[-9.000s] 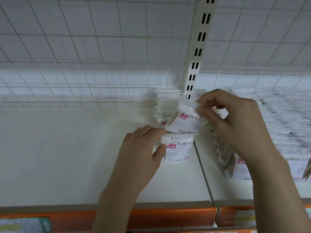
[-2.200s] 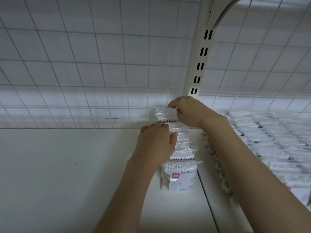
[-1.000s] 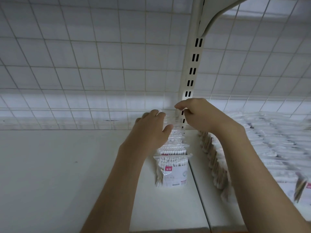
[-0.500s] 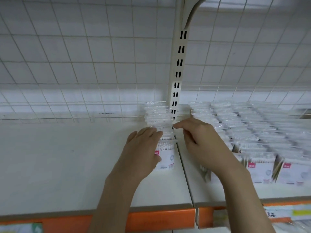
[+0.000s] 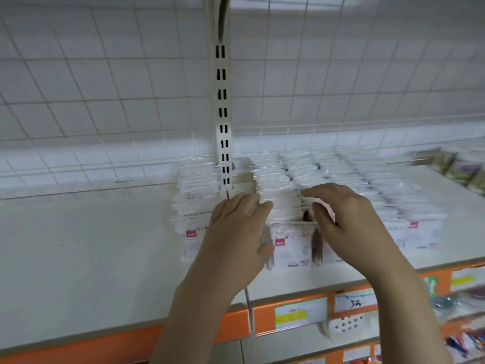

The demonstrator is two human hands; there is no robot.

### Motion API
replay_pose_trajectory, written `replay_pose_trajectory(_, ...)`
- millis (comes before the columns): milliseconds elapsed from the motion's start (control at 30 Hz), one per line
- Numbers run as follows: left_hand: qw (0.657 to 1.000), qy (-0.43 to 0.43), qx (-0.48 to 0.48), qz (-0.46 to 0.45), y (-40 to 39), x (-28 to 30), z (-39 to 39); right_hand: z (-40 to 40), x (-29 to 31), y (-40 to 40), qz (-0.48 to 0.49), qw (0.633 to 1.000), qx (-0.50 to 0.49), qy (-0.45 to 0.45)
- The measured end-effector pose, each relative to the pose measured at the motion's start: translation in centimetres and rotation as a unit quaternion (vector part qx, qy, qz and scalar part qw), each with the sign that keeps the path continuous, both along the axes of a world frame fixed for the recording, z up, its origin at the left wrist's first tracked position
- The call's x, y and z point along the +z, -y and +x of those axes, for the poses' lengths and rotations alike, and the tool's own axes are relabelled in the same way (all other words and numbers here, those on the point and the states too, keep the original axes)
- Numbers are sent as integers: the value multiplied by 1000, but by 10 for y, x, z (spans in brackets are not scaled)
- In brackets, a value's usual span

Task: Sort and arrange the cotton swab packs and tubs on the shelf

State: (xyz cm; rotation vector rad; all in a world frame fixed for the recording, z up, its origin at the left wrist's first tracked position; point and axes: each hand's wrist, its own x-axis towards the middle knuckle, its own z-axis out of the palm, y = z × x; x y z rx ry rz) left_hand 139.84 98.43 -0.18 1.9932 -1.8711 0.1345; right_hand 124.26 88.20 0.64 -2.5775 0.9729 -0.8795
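Both grips spread, empty | left hand [image 5: 237, 233], right hand [image 5: 349, 219] flank swab packs [image 5: 291, 248]

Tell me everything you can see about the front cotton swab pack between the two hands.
The front pack is a clear plastic bag of white-tipped swabs standing upright, with a white label and a small pink-red tag at its upper left. It stands near the shelf front edge, heading a row of like packs running back to the wire grid. The left hand lies against its left side; the right hand is by its right side, fingers spread above the row. The image is blurred, so the print is unreadable.
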Motion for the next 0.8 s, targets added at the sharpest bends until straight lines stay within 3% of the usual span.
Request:
replay_pose_trajectory(167, 1000, 6, 16, 22, 18, -8, -35, -33, 0, 21, 8, 1000, -1, -20)
replay_pose_trajectory(400, 993, 32, 97, 62, 33, -15, -57, -61, -10, 49, -1, 991, 69, -117)
replay_pose_trajectory(567, 986, 40, 146, 69, 35, -15, -72, -67, -21, 59, -14, 990, 102, -97)
replay_pose_trajectory(667, 986, 39, 155, 45, 37, -7, -84, -72, -16, 60, -18, 988, 129, -78)
replay_pose_trajectory(800, 985, 70, 141, -64, 40, -3, -98, -84, -8, 64, -30, 990, 128, -43)
